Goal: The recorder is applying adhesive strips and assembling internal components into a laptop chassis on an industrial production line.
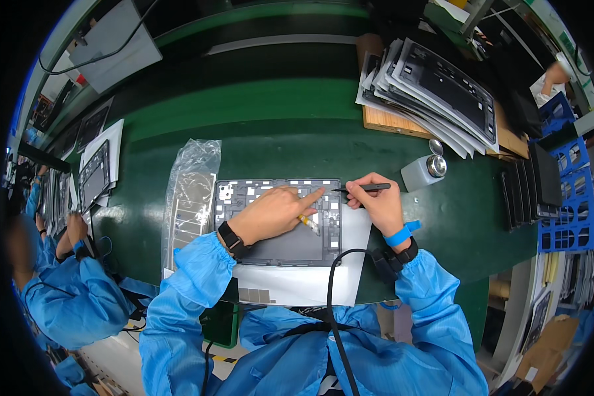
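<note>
A dark grey tablet housing, dotted with white and silver patches, lies on a white sheet in front of me. My left hand rests across it, index finger stretched to its upper right part. A small yellow-and-white stick-like piece pokes out from the curled fingers; its exact kind is unclear. In my right hand are black tweezers, pinched between thumb and fingers. Their tip points left, at the housing's upper right corner, close to the left index fingertip.
Left of the housing lies a clear plastic bag over a sheet of pale pieces. A dispenser bottle with its metal lid raised stands right. Stacked housings sit back right, near a blue rack. A co-worker works at left.
</note>
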### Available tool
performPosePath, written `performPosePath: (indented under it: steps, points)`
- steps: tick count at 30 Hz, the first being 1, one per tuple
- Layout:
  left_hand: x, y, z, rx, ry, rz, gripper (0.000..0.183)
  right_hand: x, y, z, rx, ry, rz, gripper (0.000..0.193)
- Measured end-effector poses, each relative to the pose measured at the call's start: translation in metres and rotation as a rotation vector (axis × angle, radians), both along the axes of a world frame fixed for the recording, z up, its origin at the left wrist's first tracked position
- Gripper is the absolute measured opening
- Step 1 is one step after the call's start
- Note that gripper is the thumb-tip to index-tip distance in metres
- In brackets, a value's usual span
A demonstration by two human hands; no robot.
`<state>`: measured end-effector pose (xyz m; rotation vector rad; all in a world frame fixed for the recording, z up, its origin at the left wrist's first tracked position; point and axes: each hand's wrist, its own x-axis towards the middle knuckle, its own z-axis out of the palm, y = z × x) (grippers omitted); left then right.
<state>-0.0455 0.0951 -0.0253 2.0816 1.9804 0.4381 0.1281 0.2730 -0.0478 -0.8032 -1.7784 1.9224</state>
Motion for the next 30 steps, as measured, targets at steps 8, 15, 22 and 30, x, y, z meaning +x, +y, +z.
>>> performPosePath:
  steps: [8, 15, 22, 30]
  points:
    - [0.003, 0.007, 0.002, 0.001, 0.043, -0.009, 0.048, 0.001, -0.007, 0.005, 0.097, -0.015, -0.021, 0.017]
    - [0.004, 0.009, -0.002, 0.077, 0.352, -0.069, 0.05, 0.001, -0.007, 0.002, 0.137, -0.011, -0.03, 0.019]
    - [0.005, 0.012, 0.003, 0.053, 0.421, -0.095, 0.052, -0.001, -0.008, 0.002, 0.06, -0.003, -0.079, 0.019]
    - [0.004, 0.008, 0.003, 0.038, 0.428, -0.089, 0.059, 0.012, -0.003, 0.011, 0.13, 0.078, -0.258, 0.029]
